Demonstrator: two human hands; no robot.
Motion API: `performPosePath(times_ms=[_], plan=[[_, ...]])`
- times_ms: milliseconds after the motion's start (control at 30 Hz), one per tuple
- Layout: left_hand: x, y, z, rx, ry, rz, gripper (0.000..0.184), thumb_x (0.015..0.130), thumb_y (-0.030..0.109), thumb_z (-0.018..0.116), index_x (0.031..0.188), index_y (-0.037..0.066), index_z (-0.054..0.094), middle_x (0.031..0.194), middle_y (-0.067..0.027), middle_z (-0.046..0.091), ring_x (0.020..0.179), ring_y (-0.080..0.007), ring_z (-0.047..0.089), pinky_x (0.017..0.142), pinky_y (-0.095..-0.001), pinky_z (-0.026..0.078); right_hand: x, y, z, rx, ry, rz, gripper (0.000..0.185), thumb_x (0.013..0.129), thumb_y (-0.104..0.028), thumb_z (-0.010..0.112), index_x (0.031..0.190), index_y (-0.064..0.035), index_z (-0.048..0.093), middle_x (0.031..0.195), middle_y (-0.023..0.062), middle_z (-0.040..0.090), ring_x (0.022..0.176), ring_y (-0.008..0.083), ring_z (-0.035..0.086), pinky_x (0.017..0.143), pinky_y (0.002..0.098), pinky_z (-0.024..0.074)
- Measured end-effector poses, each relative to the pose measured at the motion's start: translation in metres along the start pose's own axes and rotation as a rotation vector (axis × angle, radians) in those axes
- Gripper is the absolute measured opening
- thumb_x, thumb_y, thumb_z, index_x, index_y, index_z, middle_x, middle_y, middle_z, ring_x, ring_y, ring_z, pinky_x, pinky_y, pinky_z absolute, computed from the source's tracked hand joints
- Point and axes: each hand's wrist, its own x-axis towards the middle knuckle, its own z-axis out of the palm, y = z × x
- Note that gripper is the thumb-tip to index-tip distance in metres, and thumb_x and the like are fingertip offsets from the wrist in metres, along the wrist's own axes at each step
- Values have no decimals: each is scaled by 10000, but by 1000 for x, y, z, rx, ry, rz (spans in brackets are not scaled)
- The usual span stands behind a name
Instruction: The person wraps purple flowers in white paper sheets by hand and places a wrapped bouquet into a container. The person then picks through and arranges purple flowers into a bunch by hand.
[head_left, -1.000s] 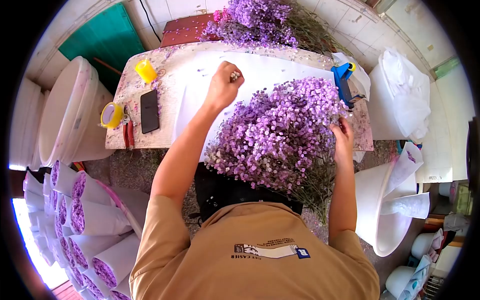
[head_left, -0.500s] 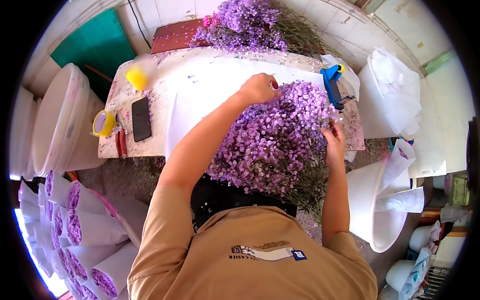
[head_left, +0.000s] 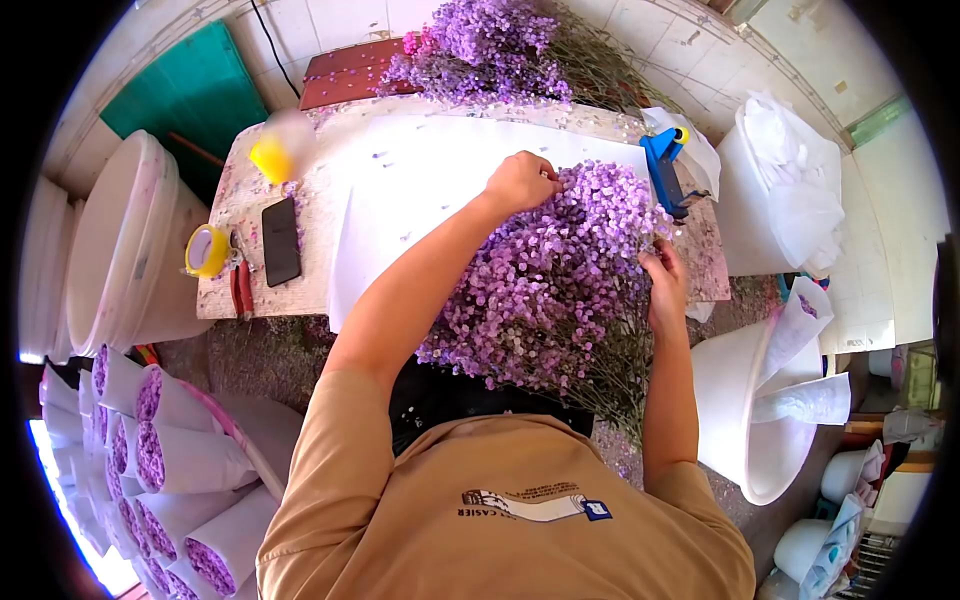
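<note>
A big bunch of purple baby's breath (head_left: 560,290) spreads over the table's near edge in front of my body, its thin green stems hanging down at the lower right. At the bunch's upper left edge, my left hand (head_left: 522,182) has its fingers curled in and pinched on small blossoms. My right hand (head_left: 665,278) is closed round the bunch's right side, thumb and fingers at sprigs just below the flower heads. Some fingertips are hidden by blossoms. Beneath the bunch lies a white paper sheet (head_left: 400,200) with a few loose petals on it.
On the table stand a blue tape dispenser (head_left: 662,175), a black phone (head_left: 281,241), yellow tape (head_left: 207,250) and red-handled pliers (head_left: 242,290). More purple flowers (head_left: 490,50) lie behind. Wrapped bouquets (head_left: 190,455) fill the lower left; a white bucket (head_left: 735,400) stands right.
My left hand has shifted slightly down, and its fingers have drawn closer together at the blossoms. My right hand and the bunch have hardly moved.
</note>
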Motion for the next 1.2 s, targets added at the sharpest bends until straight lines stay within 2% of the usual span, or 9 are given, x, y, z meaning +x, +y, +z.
performPosePath(times_ms=[200,400,500,633,733,800,900,1167,1200], plan=[[4,-13,4,-141,67,-33,259,786,234,749,968,54,787,881,-179,738,813,-308,704,822,-387,552,10,17,-11,63,2,5,578,872,-118,700,1376,103,522,1253,134,626,1135,217,584,1023,346,425],[1,-33,3,-87,307,129,205,809,157,770,970,30,758,885,-142,712,789,-233,660,749,-372,528,8,2,-5,81,-15,36,592,868,-124,700,1387,95,518,1259,144,618,1140,213,582,1032,352,424],[-2,-33,-10,-682,374,-184,148,889,125,732,973,3,722,746,-40,602,665,-130,527,594,-305,444,10,6,-5,55,2,20,587,867,-124,695,1385,91,522,1244,143,620,1127,215,584,1027,354,425],[-7,-29,-36,-861,276,-226,203,922,59,634,1111,-6,667,759,-31,595,563,-62,419,493,-256,327,11,10,-4,86,0,30,576,867,-119,693,1379,87,528,1221,131,624,1110,214,586,1017,357,428],[-11,-19,-37,-648,111,-50,241,910,33,572,1119,13,688,831,-52,642,605,-95,466,537,-270,398,12,11,-3,82,-19,22,559,868,-112,689,1368,86,536,1214,125,627,1109,209,586,1007,354,434],[-11,-15,-35,-370,87,57,203,896,101,631,1055,42,743,902,-102,697,705,-167,591,668,-328,505,10,10,-2,90,-19,22,551,868,-108,686,1363,84,539,1206,121,631,1104,205,588,1004,349,434],[-10,-8,-29,35,21,41,293,798,290,775,988,67,778,985,-190,729,926,-322,706,874,-405,542,6,1,-1,108,-31,27,538,868,-101,682,1356,80,545,1190,115,639,1091,200,592,998,340,435],[-5,-22,-12,213,28,-89,292,828,335,725,977,86,761,1061,-164,735,995,-317,707,878,-429,561,4,-3,0,77,-48,16,542,873,-100,677,1360,92,534,1208,125,641,1111,203,590,1023,349,421],[-2,-26,-12,158,168,-51,251,866,271,695,989,59,749,996,-163,738,924,-305,708,842,-423,556,5,-2,0,78,-48,16,542,873,-100,677,1360,92,534,1208,125,641,1111,203,590,1023,349,421]])
